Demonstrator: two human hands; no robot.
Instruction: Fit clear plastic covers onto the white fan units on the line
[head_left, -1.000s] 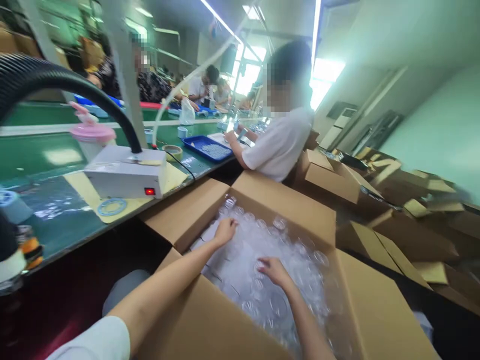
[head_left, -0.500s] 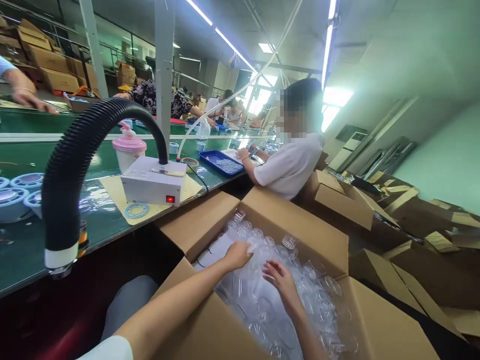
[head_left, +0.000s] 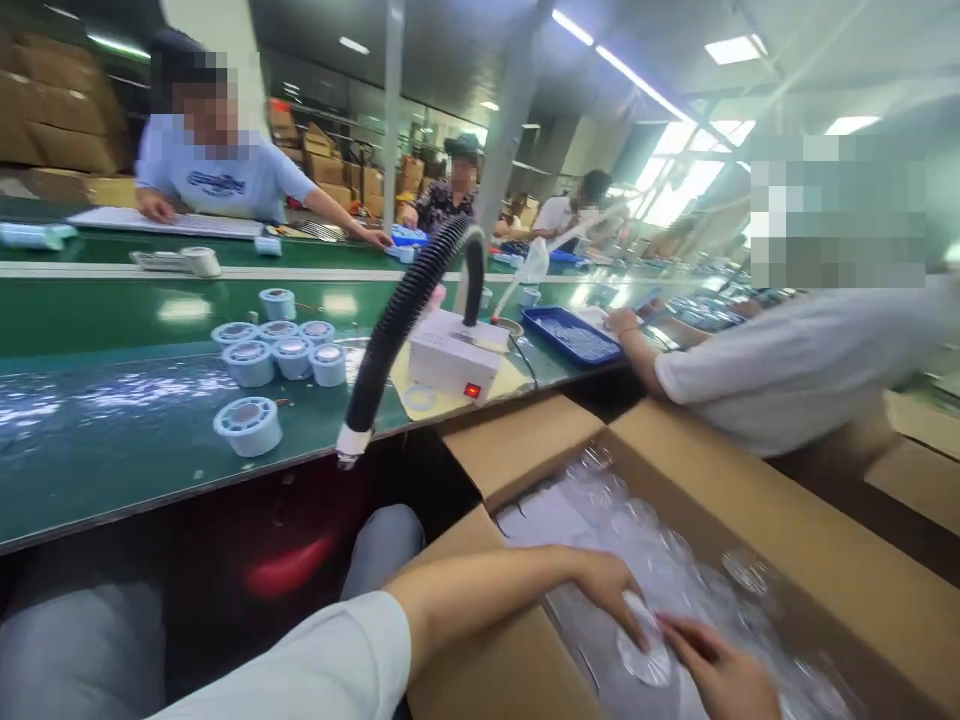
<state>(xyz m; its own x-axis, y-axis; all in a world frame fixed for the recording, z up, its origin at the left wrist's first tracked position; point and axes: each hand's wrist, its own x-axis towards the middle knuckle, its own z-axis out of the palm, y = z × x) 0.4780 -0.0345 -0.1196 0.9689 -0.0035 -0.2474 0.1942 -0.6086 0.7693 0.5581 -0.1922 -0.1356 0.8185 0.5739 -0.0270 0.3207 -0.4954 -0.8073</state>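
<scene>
My left hand [head_left: 609, 588] is closed on a round clear plastic piece [head_left: 646, 655] with fine radial lines, above the open cardboard box [head_left: 682, 470]. My right hand [head_left: 724, 668] comes in from the lower right, its fingers pinched together at the piece's edge. Under both hands, more clear plastic pieces [head_left: 746, 572] lie heaped in the box, with a white sheet [head_left: 547, 515] at its left side. Blur hides the exact shape of the held piece.
Left of the box runs a green worktable [head_left: 112, 420] with several light-blue round parts [head_left: 247, 427]. A grey machine [head_left: 454, 358] with a black flexible hose [head_left: 397, 320] stands near its edge, a blue tray [head_left: 574, 335] beyond. A co-worker in white [head_left: 795, 370] sits at right.
The view has swung left, bringing more of the table and a person opposite into sight. My hands, apart before, have come together at a clear plastic piece.
</scene>
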